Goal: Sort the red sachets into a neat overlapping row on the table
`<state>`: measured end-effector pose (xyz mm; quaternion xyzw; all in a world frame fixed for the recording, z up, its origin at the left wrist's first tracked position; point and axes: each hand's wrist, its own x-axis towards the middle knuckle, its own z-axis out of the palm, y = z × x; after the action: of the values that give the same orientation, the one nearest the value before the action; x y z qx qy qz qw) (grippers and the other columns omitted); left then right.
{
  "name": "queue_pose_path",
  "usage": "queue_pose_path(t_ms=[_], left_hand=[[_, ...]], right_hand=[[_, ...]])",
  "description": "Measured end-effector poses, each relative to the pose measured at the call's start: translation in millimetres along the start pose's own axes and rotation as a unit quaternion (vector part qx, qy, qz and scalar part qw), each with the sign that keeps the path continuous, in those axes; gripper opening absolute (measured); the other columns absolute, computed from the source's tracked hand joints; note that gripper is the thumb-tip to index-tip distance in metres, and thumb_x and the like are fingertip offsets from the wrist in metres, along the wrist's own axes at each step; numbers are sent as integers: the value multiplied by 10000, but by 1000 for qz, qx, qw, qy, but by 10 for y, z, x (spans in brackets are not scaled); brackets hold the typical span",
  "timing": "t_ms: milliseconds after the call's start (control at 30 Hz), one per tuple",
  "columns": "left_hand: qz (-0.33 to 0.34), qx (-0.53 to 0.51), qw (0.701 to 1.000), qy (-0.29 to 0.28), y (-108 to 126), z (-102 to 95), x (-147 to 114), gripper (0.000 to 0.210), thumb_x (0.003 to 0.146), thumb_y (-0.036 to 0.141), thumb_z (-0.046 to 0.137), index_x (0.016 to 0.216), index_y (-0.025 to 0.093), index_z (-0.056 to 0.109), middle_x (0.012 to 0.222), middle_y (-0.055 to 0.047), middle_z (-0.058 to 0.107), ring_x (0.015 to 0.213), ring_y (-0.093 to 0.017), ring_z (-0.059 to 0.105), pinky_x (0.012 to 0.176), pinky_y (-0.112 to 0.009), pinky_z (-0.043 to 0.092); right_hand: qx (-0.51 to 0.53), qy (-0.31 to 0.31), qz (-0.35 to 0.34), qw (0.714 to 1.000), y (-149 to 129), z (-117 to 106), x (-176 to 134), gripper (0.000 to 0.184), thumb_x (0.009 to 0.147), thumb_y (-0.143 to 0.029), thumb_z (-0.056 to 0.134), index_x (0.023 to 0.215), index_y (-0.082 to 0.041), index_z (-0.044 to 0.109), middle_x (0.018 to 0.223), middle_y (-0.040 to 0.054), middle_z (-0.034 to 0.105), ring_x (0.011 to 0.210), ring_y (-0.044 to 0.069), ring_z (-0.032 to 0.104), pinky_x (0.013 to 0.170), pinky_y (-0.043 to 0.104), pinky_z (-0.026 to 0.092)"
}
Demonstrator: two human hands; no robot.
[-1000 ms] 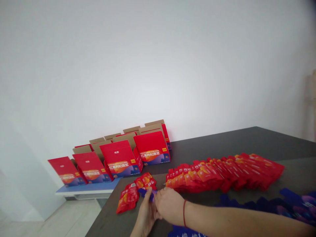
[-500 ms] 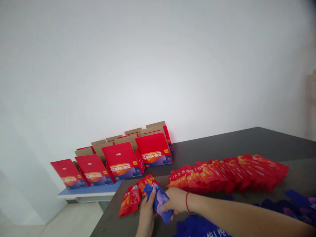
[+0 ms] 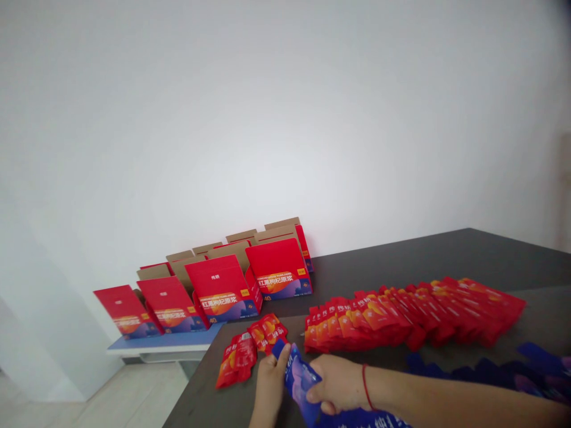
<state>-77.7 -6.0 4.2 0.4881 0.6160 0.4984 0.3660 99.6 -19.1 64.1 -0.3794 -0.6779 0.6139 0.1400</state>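
Head camera, and it's 2 hands on 1 blue-purple pouch (image 3: 300, 377)! The left hand (image 3: 269, 380) pinches its upper end, thumb along the edge; how the fingers behind sit, there's no telling. The right hand (image 3: 338, 380), a red cord (image 3: 366, 387) around its wrist, grips lower down, thumb across the printed face, fingers curled under. So the pouch tilts between the 2 sets of fingers, over the dark table (image 3: 379, 261). Just beside the left fingers, small red-pouch clusters (image 3: 236, 359); beyond the right knuckles, a long overlapping row of red pouches (image 3: 361, 324). Below the right fingers, more blue pouches (image 3: 363, 419)! Well beyond the left fingers, red cartons (image 3: 227, 288) stand flaps up, 4 across the front, the leftmost on a blue-topped shelf (image 3: 178, 341).
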Motion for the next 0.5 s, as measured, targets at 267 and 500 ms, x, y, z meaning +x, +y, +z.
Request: queue_pose_path(t_ms=[267, 500], left_hand=[[46, 35, 998, -21, 19, 190, -49, 488, 676, 639, 541, 496, 234, 336, 457, 54, 341, 431, -101, 312, 445, -243, 262], [-11, -66, 995, -68, 207, 233, -173, 442, 655, 584, 598, 491, 224, 401, 454, 37, 443, 426, -113, 378, 444, -241, 288]], right_hand=[[-10, 13, 36, 999, 78, -127, -191, 157, 677, -132, 464, 529, -181, 483, 355, -70, 441, 269, 49, 321, 287, 146, 229], [12, 23, 19, 999, 96, -195, -346, 170, 716, -116, 453, 560, -184, 446, 332, -82, 411, 269, 41, 307, 305, 139, 232]])
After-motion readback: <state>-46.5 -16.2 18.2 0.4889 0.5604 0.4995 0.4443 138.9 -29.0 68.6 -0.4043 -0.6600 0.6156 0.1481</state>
